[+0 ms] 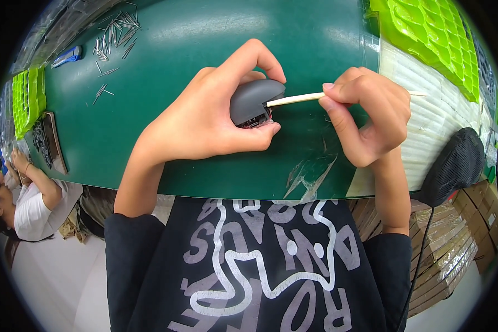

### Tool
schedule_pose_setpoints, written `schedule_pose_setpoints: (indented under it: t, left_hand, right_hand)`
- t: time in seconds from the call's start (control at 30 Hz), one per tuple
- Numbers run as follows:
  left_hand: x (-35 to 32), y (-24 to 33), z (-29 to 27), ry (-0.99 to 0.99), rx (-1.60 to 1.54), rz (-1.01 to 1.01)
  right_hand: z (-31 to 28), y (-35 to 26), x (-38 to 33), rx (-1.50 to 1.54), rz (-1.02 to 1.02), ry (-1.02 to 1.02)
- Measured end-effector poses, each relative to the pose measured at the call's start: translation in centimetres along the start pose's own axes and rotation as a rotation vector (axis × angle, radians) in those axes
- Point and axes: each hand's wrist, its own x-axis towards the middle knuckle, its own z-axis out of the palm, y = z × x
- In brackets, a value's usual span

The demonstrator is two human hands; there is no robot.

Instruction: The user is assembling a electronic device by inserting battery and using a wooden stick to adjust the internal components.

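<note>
My left hand (pixel 216 110) is closed around a dark grey rounded device (pixel 252 99), shaped like a computer mouse, fingers over its far side and thumb along its near side. On its near right side a gap shows black inner parts and what looks like thin red wire. Between the thumb and fingertips of my right hand (pixel 371 110) is a thin pale wooden stick (pixel 299 99). The stick's left tip meets the opening at the device's right edge; its other end sticks out past my right hand.
Many small metal pins (pixel 116 36) lie at the far left of the green table (pixel 193 33), near a blue utility knife (pixel 67 57). Bright green trays (pixel 426 39) stand far right, by white foam sheet (pixel 420 138) and a black mesh object (pixel 455 166). A person (pixel 44 199) sits at left.
</note>
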Motion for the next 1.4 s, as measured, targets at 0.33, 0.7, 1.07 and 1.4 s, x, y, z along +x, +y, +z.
schedule_pose_setpoints:
  t: [0.33, 0.7, 1.07, 1.4]
  left_hand:
    - [0.1, -0.1, 0.0, -0.023, 0.085, 0.061]
    - [0.1, -0.4, 0.4, -0.043, 0.206, 0.093]
    - [0.0, -0.3, 0.6, -0.014, 0.253, 0.138]
    - [-0.1, -0.3, 0.7, -0.016, 0.251, 0.120]
  right_hand:
    - [-0.1, -0.1, 0.0, -0.018, -0.041, -0.011]
    - [-0.6, -0.5, -0.1, 0.077, 0.077, -0.119]
    - [-1.3, -0.5, 0.2, 0.190, 0.212, -0.145]
    - [-1.1, -0.4, 0.2, 0.185, 0.208, -0.171]
